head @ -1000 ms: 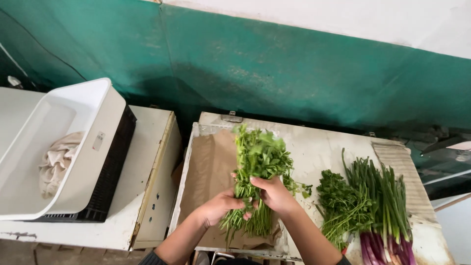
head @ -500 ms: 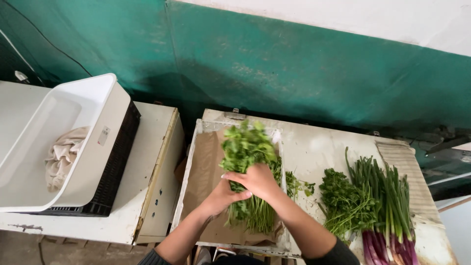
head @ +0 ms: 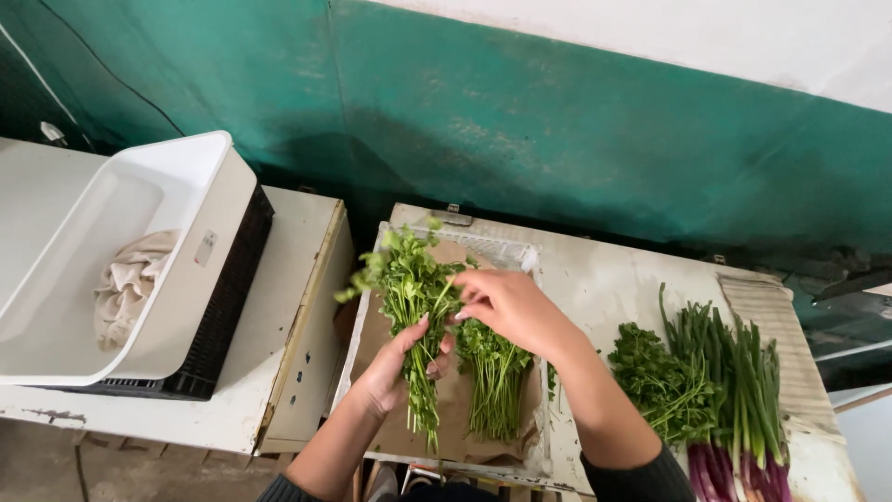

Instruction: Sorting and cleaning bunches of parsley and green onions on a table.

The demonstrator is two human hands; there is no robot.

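Note:
My left hand (head: 401, 367) grips a bunch of leafy green herbs (head: 406, 279) by its stems, held upright and leaning left over a white crate lined with brown paper (head: 372, 325). My right hand (head: 509, 305) hovers over the crate with its fingertips pinching at the top stems of that same bunch. A second bunch of herbs (head: 492, 376) lies flat on the paper just below my right hand, stems toward me.
On the pale worktop (head: 604, 279) to the right lie a loose herb bunch (head: 655, 381) and purple-stemmed spring onions (head: 739, 390). At left a white tub (head: 158, 270) holding a crumpled cloth (head: 125, 279) rests on a black crate. A green wall is behind.
The single bunch held by both hands has been split: one part now lies on the paper, the other is lifted leftward in my left hand. My right hand moved up off the bundle.

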